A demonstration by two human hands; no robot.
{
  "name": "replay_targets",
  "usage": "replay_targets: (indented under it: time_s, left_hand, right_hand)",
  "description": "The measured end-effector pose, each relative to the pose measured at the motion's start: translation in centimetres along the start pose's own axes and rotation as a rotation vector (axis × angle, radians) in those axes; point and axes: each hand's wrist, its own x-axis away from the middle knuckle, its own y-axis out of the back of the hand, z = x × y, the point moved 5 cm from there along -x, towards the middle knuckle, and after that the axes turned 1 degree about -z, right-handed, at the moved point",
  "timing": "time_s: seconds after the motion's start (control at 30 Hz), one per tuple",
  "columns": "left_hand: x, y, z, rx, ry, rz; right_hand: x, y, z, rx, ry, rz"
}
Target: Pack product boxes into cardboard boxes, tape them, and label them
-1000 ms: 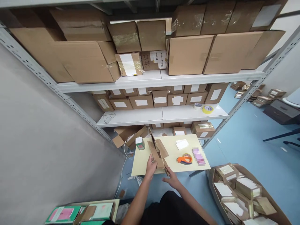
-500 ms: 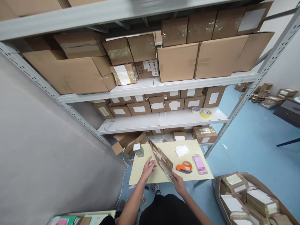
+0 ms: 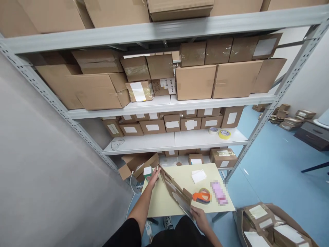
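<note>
A folded-flat cardboard box (image 3: 174, 188) stands tilted on edge over the pale yellow table (image 3: 164, 206). My right hand (image 3: 199, 216) is closed around its near end. At the far end of the cardboard, my left hand (image 3: 154, 177) reaches out with fingers extended, close to the cardboard's corner; whether it touches is unclear. Just behind those fingers is a small white and green box (image 3: 147, 171), partly hidden by the hand. An orange tape dispenser (image 3: 202, 196) lies right of the cardboard, and white cards (image 3: 198, 176) lie behind it.
A pixelated pink item (image 3: 219, 192) is near the table's right edge. Metal shelving (image 3: 177, 147) loaded with cardboard boxes rises behind, with tape rolls (image 3: 224, 134) on one shelf. An open carton (image 3: 138, 166) sits behind left. Packed parcels fill a large container (image 3: 239, 223) at lower right.
My left hand has moved forward and left, from beside the cardboard's middle to its far end by the small box. My right hand keeps its hold. The view has tilted up.
</note>
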Motion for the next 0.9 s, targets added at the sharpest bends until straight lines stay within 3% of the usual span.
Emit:
replay_targets:
  time_s: [0.27,0.53,0.8,0.9]
  left_hand:
    - [0.7,-0.1,2.2,-0.153,0.064,-0.071]
    - [-0.5,-0.5,1.2,-0.111,0.138,-0.14]
    - [-1.2,0.1,4.4,-0.081,0.146,-0.046]
    - [-1.4,0.3,5.1,-0.053,0.183,0.048]
  right_hand:
    - [-1.9,-1.8,0.0,-0.069,0.049,0.053]
    - [-2.3,-1.8,-0.1,0.003,-0.009,0.059]
    - [-2.9,-1.2,-0.6,-0.014,-0.009,0.047]
    - [-2.7,-1.3,-1.6,0.021,-0.004,0.041]
